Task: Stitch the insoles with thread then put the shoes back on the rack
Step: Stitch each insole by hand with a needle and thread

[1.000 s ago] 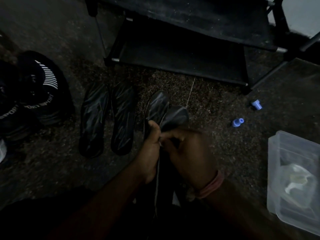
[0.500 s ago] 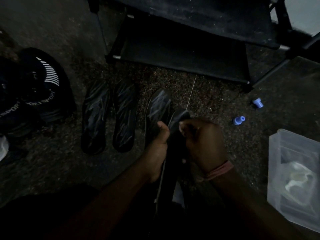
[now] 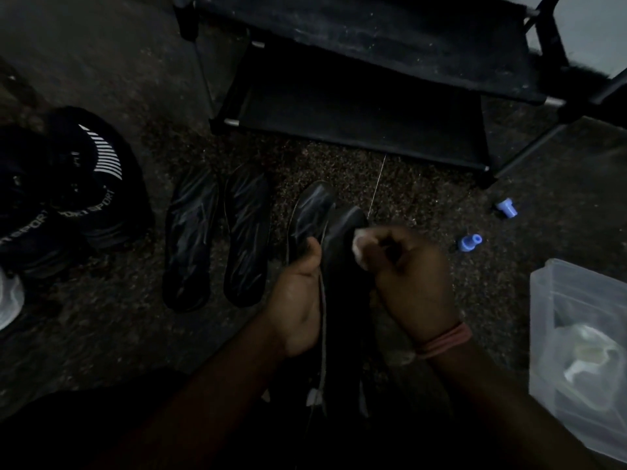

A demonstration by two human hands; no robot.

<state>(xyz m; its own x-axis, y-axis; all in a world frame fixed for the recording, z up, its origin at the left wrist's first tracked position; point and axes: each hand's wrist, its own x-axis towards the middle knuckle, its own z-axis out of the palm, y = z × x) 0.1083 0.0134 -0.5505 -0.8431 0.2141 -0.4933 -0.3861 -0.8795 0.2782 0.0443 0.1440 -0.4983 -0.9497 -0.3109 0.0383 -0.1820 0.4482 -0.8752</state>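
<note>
Over dim carpet, left hand is gripping thin, floppy insoles mid-length while right hand is pinching taut thread near their toes.

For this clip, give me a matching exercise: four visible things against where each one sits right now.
Things:
1. pair of insoles
2. blue caps
3. clear plastic container
4. sport shoes

Places:
A. far left on the floor
B. lower right edge of view
C. on the floor, left of the hands
D. on the floor, right of the hands, near the rack's corner

Pairs: 1-C, 2-D, 3-B, 4-A
</note>
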